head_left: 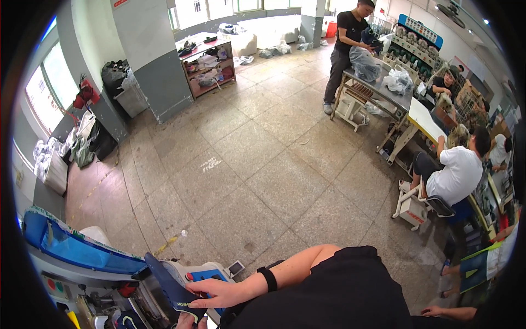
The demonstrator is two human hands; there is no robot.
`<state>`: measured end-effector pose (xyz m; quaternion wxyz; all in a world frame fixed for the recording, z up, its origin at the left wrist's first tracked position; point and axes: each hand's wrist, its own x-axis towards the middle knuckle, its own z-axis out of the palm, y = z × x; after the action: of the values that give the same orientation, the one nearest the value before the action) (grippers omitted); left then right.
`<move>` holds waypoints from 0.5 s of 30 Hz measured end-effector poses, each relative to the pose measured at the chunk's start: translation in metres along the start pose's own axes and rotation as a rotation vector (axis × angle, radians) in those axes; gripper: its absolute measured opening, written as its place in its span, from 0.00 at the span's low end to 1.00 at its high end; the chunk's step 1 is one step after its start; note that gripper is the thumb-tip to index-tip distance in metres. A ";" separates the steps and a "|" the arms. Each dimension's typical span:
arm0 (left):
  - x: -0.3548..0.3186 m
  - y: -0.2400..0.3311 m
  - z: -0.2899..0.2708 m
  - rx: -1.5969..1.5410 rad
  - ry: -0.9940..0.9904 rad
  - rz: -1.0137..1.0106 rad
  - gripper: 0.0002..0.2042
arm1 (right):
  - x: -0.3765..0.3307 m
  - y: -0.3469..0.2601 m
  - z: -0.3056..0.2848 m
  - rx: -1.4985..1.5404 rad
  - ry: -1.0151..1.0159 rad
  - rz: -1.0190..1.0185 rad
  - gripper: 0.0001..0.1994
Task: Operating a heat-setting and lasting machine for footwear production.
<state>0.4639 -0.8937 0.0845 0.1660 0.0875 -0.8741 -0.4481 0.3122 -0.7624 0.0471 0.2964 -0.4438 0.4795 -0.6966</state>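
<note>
Held at seven o'clock, low in view: a navy cloth piece (164,281), long and tapering, slanting from upper left down toward the fingers, just beside a machine (104,275). Visible near the lower end: pale yellow-green lettering, already in place. Judging by that, some work on the cloth probably done; cannot tell what remains, or whether any of the marking is unfinished. Not yet let go or set down.

Over the lower right edge of the cloth: the right hand (220,293), with a black wristband (268,279) and a bare forearm reaching in from about five o'clock. Grip narrow, apparently holding the cloth, with fingers stretched onto the surface near the lettering. Below, mostly cut off by the bottom edge: fingertips of the left hand (186,321), close to the cloth's lower end. Cannot tell how wide that grip is, or whether holding or merely touching.

Just past the right hand, toward eleven o'clock from the knuckles: a red button (189,276); toward one o'clock, a small screen (235,268). At eight o'clock, on the machine: a blue see-through cover (90,251).

Farther out: at ten o'clock, a pale bin (133,101); at eleven, a low shelf unit (205,51); at one, a standing person in dark clothing (349,26); at two, a worktop (402,101) with clear plastic bags (364,64); at three, a seated person in white (453,178).
</note>
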 end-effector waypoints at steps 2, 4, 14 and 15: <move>0.002 0.000 0.002 0.001 -0.004 -0.025 0.10 | -0.001 -0.003 -0.001 0.015 0.015 -0.020 0.18; 0.004 0.001 0.001 0.015 -0.022 -0.042 0.10 | -0.001 -0.005 -0.002 0.015 0.026 -0.027 0.18; 0.006 0.007 0.009 -0.035 -0.005 -0.076 0.12 | -0.008 -0.010 -0.009 0.027 -0.004 0.046 0.18; 0.005 0.008 0.009 -0.034 -0.006 -0.076 0.12 | -0.009 -0.011 -0.010 0.028 -0.004 0.045 0.18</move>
<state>0.4554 -0.8837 0.0872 0.1477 0.1168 -0.8628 -0.4691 0.3074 -0.7471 0.0532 0.3191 -0.4299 0.4790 -0.6956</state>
